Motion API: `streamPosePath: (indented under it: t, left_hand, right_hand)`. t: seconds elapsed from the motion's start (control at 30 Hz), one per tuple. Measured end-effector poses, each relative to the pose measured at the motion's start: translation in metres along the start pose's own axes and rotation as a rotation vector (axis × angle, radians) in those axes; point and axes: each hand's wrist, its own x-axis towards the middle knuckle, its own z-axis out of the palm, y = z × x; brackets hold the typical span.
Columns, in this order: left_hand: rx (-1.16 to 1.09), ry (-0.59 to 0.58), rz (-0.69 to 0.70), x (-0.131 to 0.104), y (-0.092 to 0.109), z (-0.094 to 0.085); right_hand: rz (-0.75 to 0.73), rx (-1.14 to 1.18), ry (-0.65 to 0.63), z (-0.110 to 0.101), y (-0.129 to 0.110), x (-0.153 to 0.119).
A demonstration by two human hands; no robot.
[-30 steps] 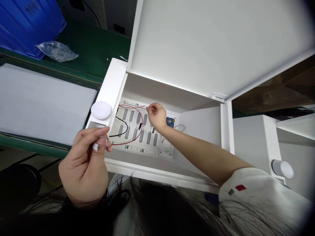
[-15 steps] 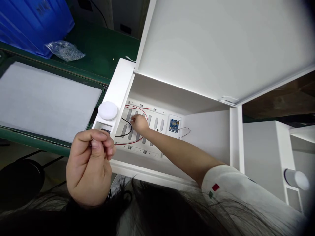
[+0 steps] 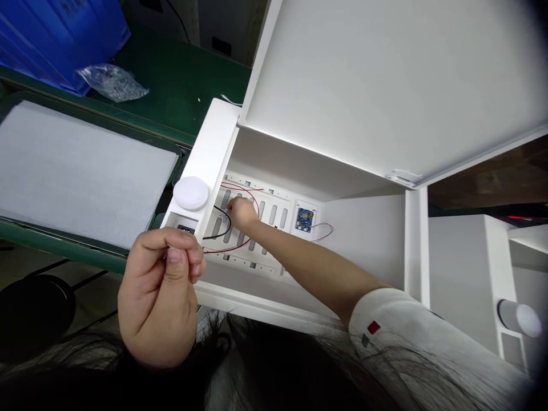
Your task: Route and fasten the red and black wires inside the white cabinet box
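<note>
My left hand (image 3: 160, 297) is raised at the near left corner of a white cabinet (image 3: 214, 137), thumb and fingertips pressed together. Whatever it pinches, if anything, is hidden or too small to see. Deep inside the cabinet, my right hand (image 3: 242, 213) has its fingers closed low over the slotted panel (image 3: 273, 214). A black cable (image 3: 222, 233) curves beside those fingers, and red wires (image 3: 258, 208) loop around the hand. I cannot make out what the right fingers hold. A blue circuit board (image 3: 304, 219) with thin wires is mounted farther right on the panel.
The cabinet's lid (image 3: 377, 74) stands raised at the back. A round white knob (image 3: 190, 193) sits on the left rim. A blue bin (image 3: 55, 40) and a plastic bag of small parts (image 3: 113, 83) lie on the green bench. Another white cabinet (image 3: 462, 262) stands at right.
The view has shifted slightly, so the cabinet appears a little farther right. Both hands keep nearly the same pose and place.
</note>
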Motion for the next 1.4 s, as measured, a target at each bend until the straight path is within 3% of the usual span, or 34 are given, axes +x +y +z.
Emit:
streamPosePath:
  t: [0.3, 0.57, 0.83, 1.17, 1.4]
  left_hand:
    - [0.003, 0.0, 0.012, 0.0, 0.0, -0.001]
    - [0.012, 0.001, 0.017, 0.0, 0.0, 0.0]
    - [0.015, -0.006, 0.016, 0.0, -0.001, 0.0]
    - [0.033, 0.008, 0.011, 0.0, 0.001, 0.0]
    - [0.042, 0.015, 0.011, 0.0, 0.001, 0.001]
  right_hand:
    - [0.034, 0.05, -0.003, 0.0, 0.006, 0.009]
    - [0.039, 0.131, 0.049, 0.001, 0.009, 0.001]
    - [-0.144, 0.044, 0.062, 0.008, 0.014, -0.005]
    - [-0.098, 0.126, 0.112, 0.012, 0.016, 0.001]
    - [-0.165, 0.013, 0.067, 0.003, 0.015, 0.003]
